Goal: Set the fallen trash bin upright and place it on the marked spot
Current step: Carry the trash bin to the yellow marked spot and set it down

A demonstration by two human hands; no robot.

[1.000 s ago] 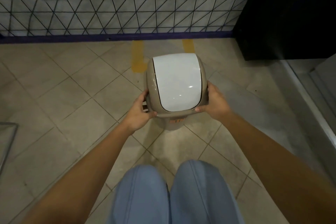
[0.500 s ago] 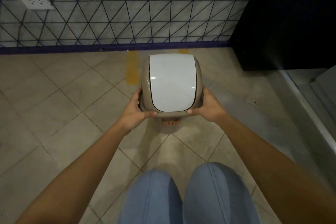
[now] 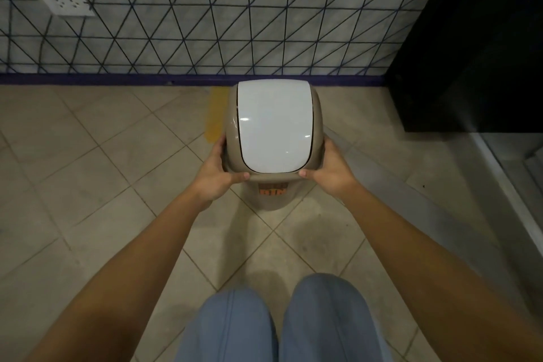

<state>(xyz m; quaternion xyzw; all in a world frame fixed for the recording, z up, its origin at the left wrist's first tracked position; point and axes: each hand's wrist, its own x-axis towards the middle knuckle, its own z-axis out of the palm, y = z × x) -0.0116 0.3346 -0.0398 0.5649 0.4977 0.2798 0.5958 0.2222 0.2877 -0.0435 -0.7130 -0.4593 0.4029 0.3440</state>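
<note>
Bin [image 3: 273,138] held upright, gripped at lid rim by left hand [image 3: 212,174] and right hand [image 3: 332,171], yellow floor mark [image 3: 215,114] partly covered

Yellow floor mark [image 3: 216,114] mostly behind trash bin [image 3: 273,126]; bin's orange label [image 3: 272,191] illegible

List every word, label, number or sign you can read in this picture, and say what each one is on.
Orange label on the front of the trash bin, below its white lid: the lower line seems to read "BIN", but it is blurred; the line above is too dark to read.
Wall outlet: no readable text.
Yellow floor mark: plain paint, no text.
</note>
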